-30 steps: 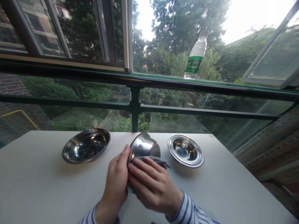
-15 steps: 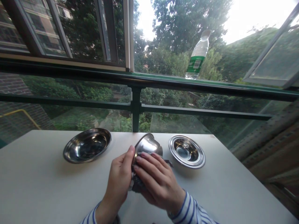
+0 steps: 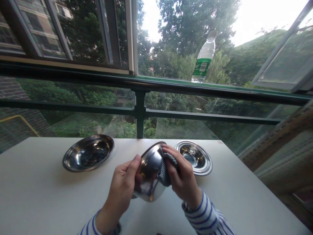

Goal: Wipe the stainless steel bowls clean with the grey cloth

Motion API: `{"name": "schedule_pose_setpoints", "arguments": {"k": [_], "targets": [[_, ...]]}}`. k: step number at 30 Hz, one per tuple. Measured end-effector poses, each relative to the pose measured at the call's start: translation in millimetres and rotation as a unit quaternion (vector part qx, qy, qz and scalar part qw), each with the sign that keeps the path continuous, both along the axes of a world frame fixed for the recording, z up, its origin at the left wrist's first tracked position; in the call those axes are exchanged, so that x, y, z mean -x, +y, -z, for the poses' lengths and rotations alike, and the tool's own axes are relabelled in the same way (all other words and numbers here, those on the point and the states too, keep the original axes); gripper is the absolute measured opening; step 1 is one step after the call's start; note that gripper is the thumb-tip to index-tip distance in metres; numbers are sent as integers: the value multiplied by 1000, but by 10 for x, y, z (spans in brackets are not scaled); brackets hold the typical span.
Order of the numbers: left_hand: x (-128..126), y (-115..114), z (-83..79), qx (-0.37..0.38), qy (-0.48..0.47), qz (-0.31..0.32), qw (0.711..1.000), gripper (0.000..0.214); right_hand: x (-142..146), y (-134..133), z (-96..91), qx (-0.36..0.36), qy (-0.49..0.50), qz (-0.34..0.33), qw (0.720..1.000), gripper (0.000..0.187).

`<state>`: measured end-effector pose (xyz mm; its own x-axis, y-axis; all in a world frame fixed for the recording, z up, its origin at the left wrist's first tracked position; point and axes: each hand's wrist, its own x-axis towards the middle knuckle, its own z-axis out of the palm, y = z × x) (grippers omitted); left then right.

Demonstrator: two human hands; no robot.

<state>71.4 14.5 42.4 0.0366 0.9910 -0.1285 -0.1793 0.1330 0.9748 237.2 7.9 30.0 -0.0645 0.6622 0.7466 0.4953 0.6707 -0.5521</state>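
Note:
A shiny metal bowl point(image 3: 149, 173) is held up above the white table, tilted so its rounded outer side faces me. My left hand point(image 3: 123, 184) grips its left edge, thumb on the outside and the other fingers mostly hidden behind. On the bowl's right side, my right hand point(image 3: 182, 173) presses a dark grey patterned cloth point(image 3: 165, 171) against the metal, fingers bent around it. Part of the cloth bulges out between the fingers.
To the left on the white table point(image 3: 58, 199) lies a wide metal dish point(image 3: 80, 155). Behind my right hand sits a wide-rimmed metal bowl point(image 3: 205, 166). A plastic bottle with a green label point(image 3: 202, 67) stands on the ledge by the railing point(image 3: 166, 85).
My right hand has moved up and to the right with the cloth, from the bowl's near side to its right side. More of the bowl's outer surface now shows.

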Motion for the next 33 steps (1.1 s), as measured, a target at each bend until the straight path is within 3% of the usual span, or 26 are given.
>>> {"name": "schedule_pose_setpoints", "arguments": {"k": [4, 9, 19, 27, 33], "targets": [[33, 26, -30, 30, -78, -19, 996, 44, -42, 34, 30, 16, 48, 14, 999, 31], [38, 88, -84, 50, -214, -57, 974, 21, -58, 35, 26, 14, 78, 29, 996, 32], [39, 149, -240, 96, -317, -114, 937, 25, 9, 15, 120, -16, 96, 55, 994, 38], [71, 197, -252, 144, -320, -152, 924, 23, 173, -46, 269, -98, 32, 70, 992, 46], [72, 200, -232, 149, -339, -113, 922, 29, 207, -100, 300, -208, -118, 77, 968, 53]]}}
